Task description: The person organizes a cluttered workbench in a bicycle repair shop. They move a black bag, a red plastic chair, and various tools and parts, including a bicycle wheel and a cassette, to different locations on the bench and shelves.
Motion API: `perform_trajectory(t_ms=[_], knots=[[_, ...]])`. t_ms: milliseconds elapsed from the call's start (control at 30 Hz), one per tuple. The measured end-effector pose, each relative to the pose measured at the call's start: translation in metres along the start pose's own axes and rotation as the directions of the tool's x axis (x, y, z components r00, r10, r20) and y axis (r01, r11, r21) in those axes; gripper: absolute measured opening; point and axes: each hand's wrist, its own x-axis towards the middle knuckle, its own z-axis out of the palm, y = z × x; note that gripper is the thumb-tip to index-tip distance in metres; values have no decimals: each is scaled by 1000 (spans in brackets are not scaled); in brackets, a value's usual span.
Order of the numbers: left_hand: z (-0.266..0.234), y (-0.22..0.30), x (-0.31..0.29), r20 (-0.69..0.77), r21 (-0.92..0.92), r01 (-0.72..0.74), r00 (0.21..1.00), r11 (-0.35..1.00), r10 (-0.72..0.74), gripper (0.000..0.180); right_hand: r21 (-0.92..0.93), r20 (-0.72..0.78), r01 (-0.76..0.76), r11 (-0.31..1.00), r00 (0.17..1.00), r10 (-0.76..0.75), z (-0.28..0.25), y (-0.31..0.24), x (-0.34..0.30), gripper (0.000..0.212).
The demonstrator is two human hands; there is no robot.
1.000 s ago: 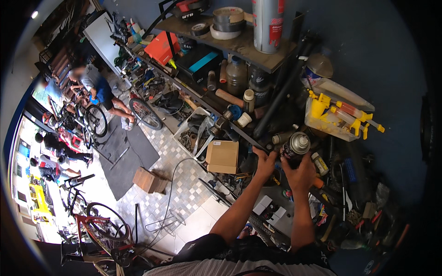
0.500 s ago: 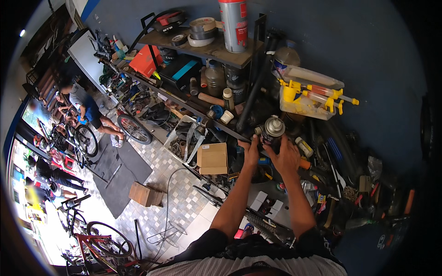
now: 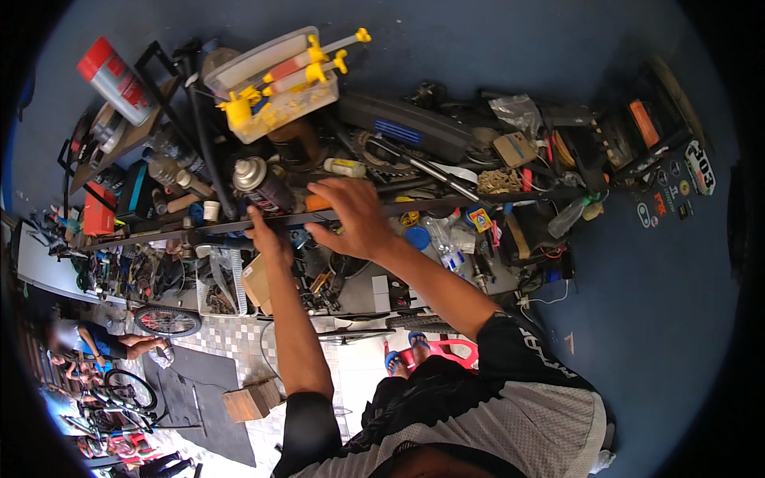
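A dark spray can point(image 3: 267, 191) with a silver domed top stands on the cluttered shelf point(image 3: 434, 205), just beyond my hands. My left hand point(image 3: 271, 239) is close to the can's base, one finger stretched up toward it. Its other fingers are partly hidden, and whether it touches the can is unclear. My right hand point(image 3: 355, 219) is open to the right of the can, fingers spread and nothing in them. An orange object point(image 3: 318, 202) lies just past its fingertips, and a small pale bottle point(image 3: 345, 167) rests farther back.
A clear plastic box point(image 3: 291, 111) with yellow-tipped syringes stands behind the can. Left of it is a red-capped spray can point(image 3: 115, 80). Below the shelf are a cardboard box point(image 3: 256, 284), a wire basket point(image 3: 236, 291) and tools. A wooden block point(image 3: 249, 402) sits on the floor; people and bicycles are at lower left.
My view has turned to the right, so the shelf appears shifted left. Both hands were around the spray can; my right hand has let go and moved away to the right.
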Motion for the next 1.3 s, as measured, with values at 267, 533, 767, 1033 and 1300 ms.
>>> perform_trajectory(t_ms=[267, 533, 767, 1033, 1300], knots=[[33, -20, -132, 489, 485, -842, 486, 238, 725, 69, -484, 54, -232, 844, 954, 294, -162, 63, -30, 36], [113, -29, -101, 791, 322, -926, 150, -195, 593, 48, -600, 283, -184, 779, 862, 421, -167, 103, -31, 29], [114, -37, -101, 771, 381, -895, 168, -233, 614, 43, -577, 315, -260, 774, 804, 505, -172, 106, -21, 28], [114, -37, -97, 754, 406, -896, 219, -179, 619, 41, -580, 293, -288, 762, 799, 525, -205, 86, -3, 34], [113, -37, -98, 759, 397, -899, 211, -182, 616, 43, -537, 201, -259, 803, 885, 420, -242, 156, 80, 32]])
